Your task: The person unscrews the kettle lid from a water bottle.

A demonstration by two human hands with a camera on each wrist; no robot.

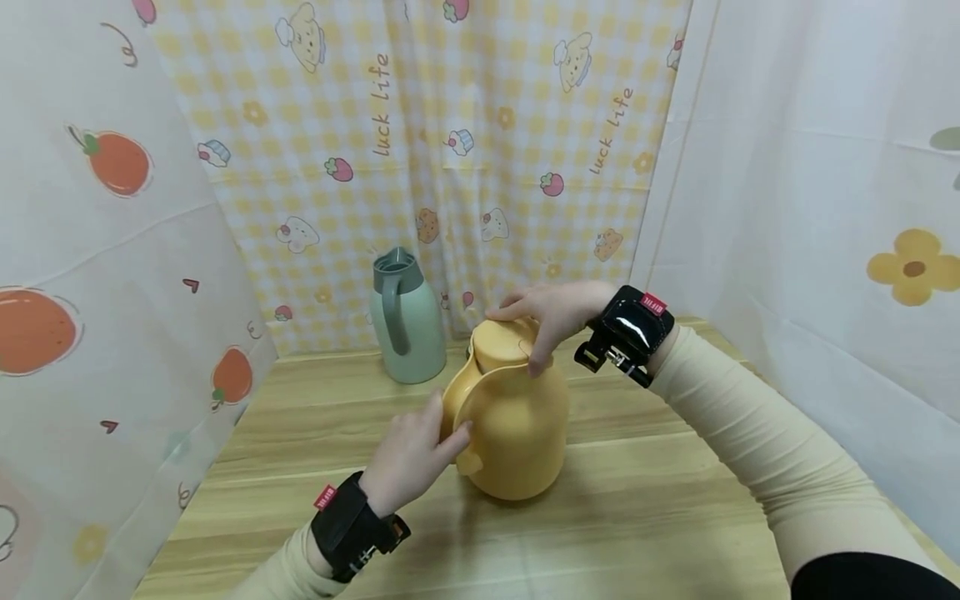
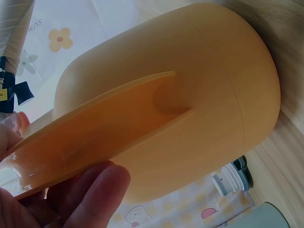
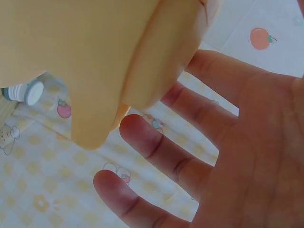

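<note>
Yellow jug: upright, mid tabletop. Left hand curls round its handle; right hand rests on the lid, fingers spread. Step, judged: steadying jug, lid about to be worked; next needs a firm lid grip. Green jug: far left. Left wrist view alone shows its open mouth.

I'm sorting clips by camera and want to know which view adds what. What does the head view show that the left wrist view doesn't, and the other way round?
Only the head view shows the whole scene: the right hand on the lid of the yellow jug, the green jug's full body by the curtain, and the wooden table. Only the left wrist view shows, close up, the inner face of the handle with fingertips beneath it. Both show the yellow jug, the left hand at its handle, and some of the green jug.
</note>
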